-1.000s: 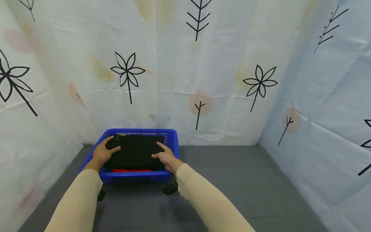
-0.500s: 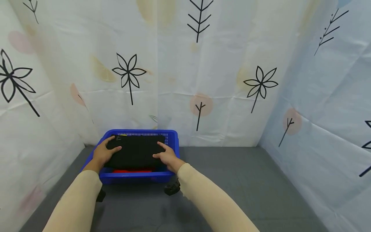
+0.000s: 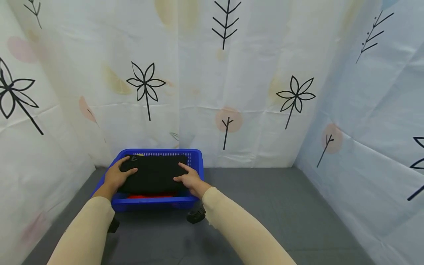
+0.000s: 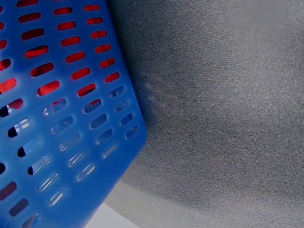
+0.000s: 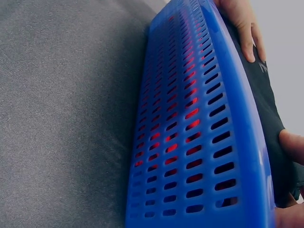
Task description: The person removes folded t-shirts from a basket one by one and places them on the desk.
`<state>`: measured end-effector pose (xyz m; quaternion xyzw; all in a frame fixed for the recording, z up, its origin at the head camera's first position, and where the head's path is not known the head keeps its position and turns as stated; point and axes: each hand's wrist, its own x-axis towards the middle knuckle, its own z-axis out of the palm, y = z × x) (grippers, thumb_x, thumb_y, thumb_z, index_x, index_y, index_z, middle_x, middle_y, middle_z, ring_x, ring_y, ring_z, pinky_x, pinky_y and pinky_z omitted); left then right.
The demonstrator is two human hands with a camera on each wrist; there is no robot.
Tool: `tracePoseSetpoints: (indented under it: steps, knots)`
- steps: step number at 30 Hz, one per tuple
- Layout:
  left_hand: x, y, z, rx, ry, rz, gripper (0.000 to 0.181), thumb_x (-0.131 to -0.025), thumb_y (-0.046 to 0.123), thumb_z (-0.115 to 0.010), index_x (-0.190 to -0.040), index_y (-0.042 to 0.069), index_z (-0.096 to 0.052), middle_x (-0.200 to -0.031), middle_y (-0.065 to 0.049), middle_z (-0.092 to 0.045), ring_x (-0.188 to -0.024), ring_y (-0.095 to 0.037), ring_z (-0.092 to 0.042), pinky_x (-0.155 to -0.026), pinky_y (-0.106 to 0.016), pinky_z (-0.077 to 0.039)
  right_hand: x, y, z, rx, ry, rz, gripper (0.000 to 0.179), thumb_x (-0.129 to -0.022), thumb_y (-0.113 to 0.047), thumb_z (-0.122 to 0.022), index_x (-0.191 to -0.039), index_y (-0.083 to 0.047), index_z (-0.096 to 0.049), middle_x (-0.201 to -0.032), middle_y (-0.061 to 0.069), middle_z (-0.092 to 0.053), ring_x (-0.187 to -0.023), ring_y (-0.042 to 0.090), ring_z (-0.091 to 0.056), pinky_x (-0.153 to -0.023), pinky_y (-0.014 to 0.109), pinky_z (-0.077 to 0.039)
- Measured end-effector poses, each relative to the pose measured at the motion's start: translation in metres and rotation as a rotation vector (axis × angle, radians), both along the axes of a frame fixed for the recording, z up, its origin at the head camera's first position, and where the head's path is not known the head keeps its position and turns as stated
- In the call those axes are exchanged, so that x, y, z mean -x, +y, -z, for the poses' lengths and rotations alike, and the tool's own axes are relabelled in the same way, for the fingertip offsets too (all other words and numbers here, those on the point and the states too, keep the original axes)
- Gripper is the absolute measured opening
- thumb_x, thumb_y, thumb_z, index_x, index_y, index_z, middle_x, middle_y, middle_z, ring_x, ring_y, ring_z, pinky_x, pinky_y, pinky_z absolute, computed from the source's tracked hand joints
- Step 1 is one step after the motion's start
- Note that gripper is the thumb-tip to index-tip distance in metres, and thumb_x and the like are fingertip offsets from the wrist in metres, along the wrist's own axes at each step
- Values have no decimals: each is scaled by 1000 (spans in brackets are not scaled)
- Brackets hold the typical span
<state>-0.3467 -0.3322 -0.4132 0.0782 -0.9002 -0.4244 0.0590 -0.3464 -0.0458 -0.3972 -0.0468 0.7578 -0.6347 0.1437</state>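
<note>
A folded black cloth (image 3: 154,173) with a small light mark near its far left corner lies across the top of a blue perforated plastic basket (image 3: 155,200). My left hand (image 3: 115,176) grips its left end, thumb on the upper face. At the opposite end, my right hand (image 3: 193,181) holds on with thumb and index finger spread over the top; its other fingers are mostly hidden. Something red (image 3: 149,196) shows beneath the cloth at the front. The right wrist view has the basket's slotted wall (image 5: 263,190) before the cloth (image 5: 263,104) and both hands.
The basket stands on a grey cloth-covered table (image 3: 258,206), close to the patterned back curtain (image 3: 198,132). A bit of yellow (image 3: 140,155) peeks out by the basket's far rim. Through the slots in the left wrist view, red and clear, shiny things show inside the basket (image 4: 118,156).
</note>
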Motion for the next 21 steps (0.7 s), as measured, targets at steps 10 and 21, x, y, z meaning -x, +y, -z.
tracePoseSetpoints:
  steps: [10, 21]
  knots:
    - [-2, -1, -2, 15, -9, 0, 80, -96, 44, -60, -158, 14, -19, -157, -34, -11, -140, -59, -13, -110, -71, -20, 1, 4, 1, 18, 16, -20, 65, -88, -4, -70, -147, -22, -48, -161, 14, -25, -145, 39, -27, -115, 56, -29]
    - [-7, 5, -9, -17, -5, 7, 82, -95, 49, -60, -158, 16, -20, -159, -32, -10, -142, -55, -13, -112, -67, -22, 0, 16, -8, 32, 55, -46, 66, -87, -4, -71, -146, -24, -50, -162, 13, -22, -148, 37, -20, -117, 56, -25]
